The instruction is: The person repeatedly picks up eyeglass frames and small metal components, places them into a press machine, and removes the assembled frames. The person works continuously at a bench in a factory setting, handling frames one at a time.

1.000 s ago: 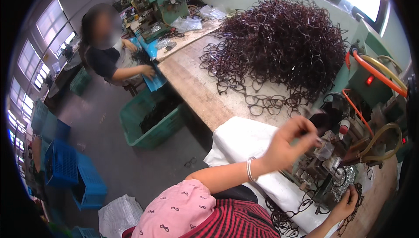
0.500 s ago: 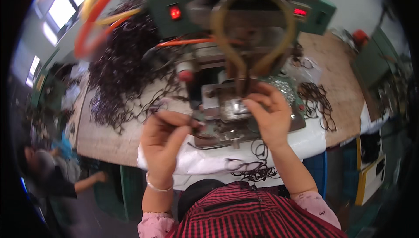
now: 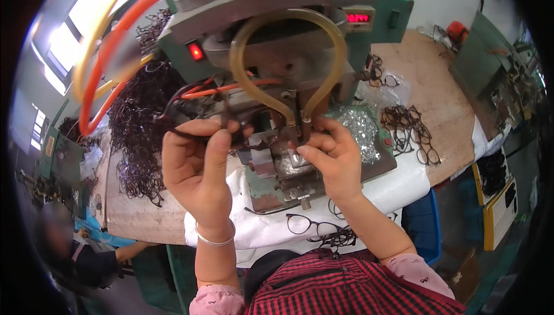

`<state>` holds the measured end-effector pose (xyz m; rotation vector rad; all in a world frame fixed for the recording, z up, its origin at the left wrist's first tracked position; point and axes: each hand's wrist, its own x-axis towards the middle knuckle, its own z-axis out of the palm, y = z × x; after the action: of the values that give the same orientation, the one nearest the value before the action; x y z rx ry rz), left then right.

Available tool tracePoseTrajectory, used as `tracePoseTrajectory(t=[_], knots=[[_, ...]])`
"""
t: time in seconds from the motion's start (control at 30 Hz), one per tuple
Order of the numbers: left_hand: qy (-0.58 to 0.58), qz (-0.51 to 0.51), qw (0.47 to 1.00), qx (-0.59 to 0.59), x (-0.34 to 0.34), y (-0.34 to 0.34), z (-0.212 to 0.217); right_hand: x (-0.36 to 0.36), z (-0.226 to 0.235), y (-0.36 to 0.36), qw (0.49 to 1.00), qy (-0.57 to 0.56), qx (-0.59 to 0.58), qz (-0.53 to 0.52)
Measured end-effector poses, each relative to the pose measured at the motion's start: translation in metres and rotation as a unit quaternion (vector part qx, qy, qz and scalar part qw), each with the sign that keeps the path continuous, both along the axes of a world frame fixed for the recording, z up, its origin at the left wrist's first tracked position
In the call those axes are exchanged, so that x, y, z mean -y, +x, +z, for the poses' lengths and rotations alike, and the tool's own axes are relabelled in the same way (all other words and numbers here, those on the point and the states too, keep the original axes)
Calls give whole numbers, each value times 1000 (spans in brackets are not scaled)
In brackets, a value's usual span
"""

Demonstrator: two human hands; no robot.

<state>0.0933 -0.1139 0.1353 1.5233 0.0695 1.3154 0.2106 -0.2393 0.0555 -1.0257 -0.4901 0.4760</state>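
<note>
My left hand (image 3: 199, 170) pinches a dark eyeglass frame (image 3: 199, 138) between thumb and fingers, left of the green machine's working head. One thin arm of the frame curves up past my fingers; its other end reaches toward the metal fixture (image 3: 297, 163). Just beneath the nozzles at the ends of the looped yellowish tube (image 3: 238, 55), my right hand (image 3: 337, 162) has thumb and fingertips closed together at the fixture. Whatever they grip is too small to make out. Shiny small metal pieces (image 3: 360, 133) lie heaped beside my right hand.
A large heap of dark eyeglass frames (image 3: 138, 113) covers the table's left. More frames (image 3: 410, 130) lie at right, and several (image 3: 329, 231) rest on white sheeting at the front edge. Orange hose (image 3: 109, 43) hangs upper left. A blue bin (image 3: 424, 222) stands below right. Another person (image 3: 92, 257) sits lower left.
The view has shifted. My left hand has risen with the eyeglass frame and now holds it nearer the nozzles. My right hand stays at the fixture, its fingertips drawn closer together.
</note>
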Motion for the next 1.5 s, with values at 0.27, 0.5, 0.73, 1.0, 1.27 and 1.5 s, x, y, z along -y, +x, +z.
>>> tracePoseTrajectory(t=[0.27, 0.5, 0.73, 1.0, 1.27, 1.5], knots=[[299, -35, 941, -155, 17, -25, -11, 39, 29, -7, 954, -109, 277, -19], [622, 25, 780, -62, 24, 5, -46, 76, -63, 74, 669, -468, 516, -261], [617, -4, 785, -62, 15, 5, -48, 69, -65, 88, 763, -428, 423, -237], [564, -6, 821, -88, 26, -6, -58, 64, -74, 91, 696, -430, 518, -249], [270, 326, 901, -93, -43, -55, -50, 104, -113, 120, 718, -400, 487, -296], [204, 416, 680, -569, -167, -47, -127, 59, -81, 100, 830, -363, 363, -220]])
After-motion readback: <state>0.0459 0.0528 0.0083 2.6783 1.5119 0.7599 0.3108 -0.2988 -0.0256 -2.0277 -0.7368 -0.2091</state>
